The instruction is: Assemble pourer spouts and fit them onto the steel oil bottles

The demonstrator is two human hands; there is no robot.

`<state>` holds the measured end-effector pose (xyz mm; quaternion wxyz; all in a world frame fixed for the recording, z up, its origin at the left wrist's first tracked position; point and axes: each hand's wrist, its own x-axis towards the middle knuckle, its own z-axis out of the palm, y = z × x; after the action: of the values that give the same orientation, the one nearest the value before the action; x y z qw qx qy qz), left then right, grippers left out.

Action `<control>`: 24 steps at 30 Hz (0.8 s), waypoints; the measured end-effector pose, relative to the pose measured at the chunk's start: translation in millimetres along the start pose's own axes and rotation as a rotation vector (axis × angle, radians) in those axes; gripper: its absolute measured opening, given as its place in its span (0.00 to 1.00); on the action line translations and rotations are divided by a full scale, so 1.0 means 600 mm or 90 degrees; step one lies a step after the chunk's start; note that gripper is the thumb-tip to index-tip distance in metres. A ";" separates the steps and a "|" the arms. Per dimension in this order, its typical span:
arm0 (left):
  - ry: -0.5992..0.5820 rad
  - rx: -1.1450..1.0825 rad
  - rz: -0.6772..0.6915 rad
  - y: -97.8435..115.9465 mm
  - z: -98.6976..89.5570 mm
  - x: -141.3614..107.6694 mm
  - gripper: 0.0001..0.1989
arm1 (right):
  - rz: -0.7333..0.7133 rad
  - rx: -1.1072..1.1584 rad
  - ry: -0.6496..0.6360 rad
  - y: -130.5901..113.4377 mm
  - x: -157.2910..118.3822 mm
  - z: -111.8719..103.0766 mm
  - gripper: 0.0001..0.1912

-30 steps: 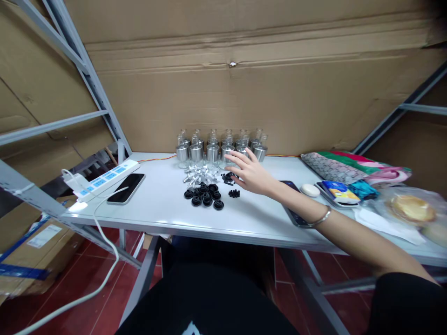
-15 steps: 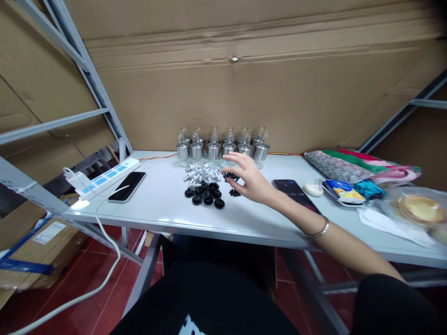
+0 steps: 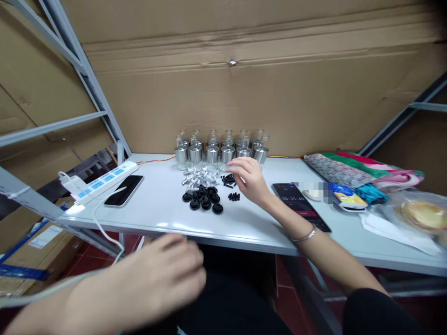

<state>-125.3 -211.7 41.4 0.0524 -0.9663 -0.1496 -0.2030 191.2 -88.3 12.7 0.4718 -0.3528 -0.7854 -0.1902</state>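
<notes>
My right hand (image 3: 247, 178), fingers apart and a bangle on its wrist, hovers just right of a small pile of thin black parts (image 3: 228, 179). Nothing shows between its fingers. Blurred by motion, my left hand (image 3: 164, 274) is in front of the table's near edge; what its fingers do is unclear. Black round caps (image 3: 206, 200) lie mid-table, with silver-and-clear pieces (image 3: 199, 177) behind them and tiny black pieces (image 3: 233, 197) to their right. Two rows of glass bottles with metal bands (image 3: 213, 153) stand upright at the back.
On the left of the table (image 3: 157, 223) are a power strip (image 3: 108, 179) and a phone (image 3: 125, 190). A second phone (image 3: 300, 204) showing a timer, a blue-yellow packet (image 3: 349, 197), folded fabric (image 3: 349, 167) and bagged food (image 3: 423, 214) lie right. Cardboard (image 3: 223, 93) backs the table.
My left hand has come into view at the lower left. My right hand has shifted slightly right and down, uncovering more of the small black parts.
</notes>
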 end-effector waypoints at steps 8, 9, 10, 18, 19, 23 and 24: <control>0.401 -0.065 -0.029 -0.212 0.117 0.217 0.09 | -0.025 -0.036 -0.061 0.006 -0.008 0.006 0.11; 0.399 -0.068 -0.048 -0.233 0.129 0.232 0.09 | -0.035 -0.037 -0.073 0.008 -0.010 0.007 0.11; 0.405 -0.064 -0.071 -0.252 0.141 0.243 0.08 | -0.042 -0.038 -0.082 0.011 -0.012 0.007 0.11; 0.379 -0.007 -0.163 -0.323 0.190 0.227 0.08 | -0.049 0.001 -0.207 0.002 0.018 0.028 0.13; 0.392 -0.021 -0.180 -0.323 0.192 0.223 0.08 | -0.064 -0.006 -0.232 -0.004 0.025 0.034 0.12; 0.389 -0.073 -0.220 -0.325 0.197 0.219 0.07 | -0.088 -0.030 -0.291 -0.021 0.036 0.052 0.09; 0.386 -0.082 -0.229 -0.326 0.199 0.219 0.07 | -0.083 -0.033 -0.292 -0.020 0.033 0.052 0.10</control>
<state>-26.4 28.6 -5.9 -0.0035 -0.8216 -0.2818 -0.4955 157.6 -69.2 15.4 0.2588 -0.3475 -0.8878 -0.1553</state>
